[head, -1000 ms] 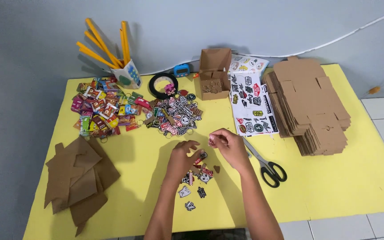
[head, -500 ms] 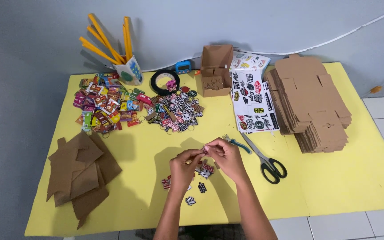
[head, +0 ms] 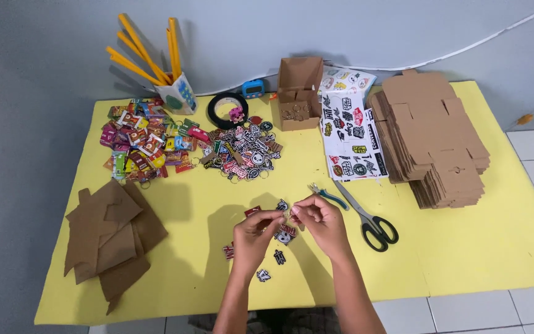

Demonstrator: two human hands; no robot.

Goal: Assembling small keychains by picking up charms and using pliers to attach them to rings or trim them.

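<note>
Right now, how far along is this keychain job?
Done: a heap of ringed keychains lies mid-table. In hand: left hand and right hand pinch one small charm between them. Left: loose charms beside the wrists, without visible rings.

Yellow table [head: 465, 260]: scissors [head: 369, 219], cardboard stacks [head: 431, 139] (flat), sticker sheets [head: 350, 139], probably keychains [head: 242, 154].

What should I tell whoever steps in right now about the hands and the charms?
Left hand and right hand meet above the yellow table, fingers pinching a small charm between them.
Loose charms lie under the hands; pliers and scissors just right.
Keychain heap and packet heap at the back; open box beside sticker sheets.
Flat box stacks: right, left.
Done or left: cannot tell.
</note>
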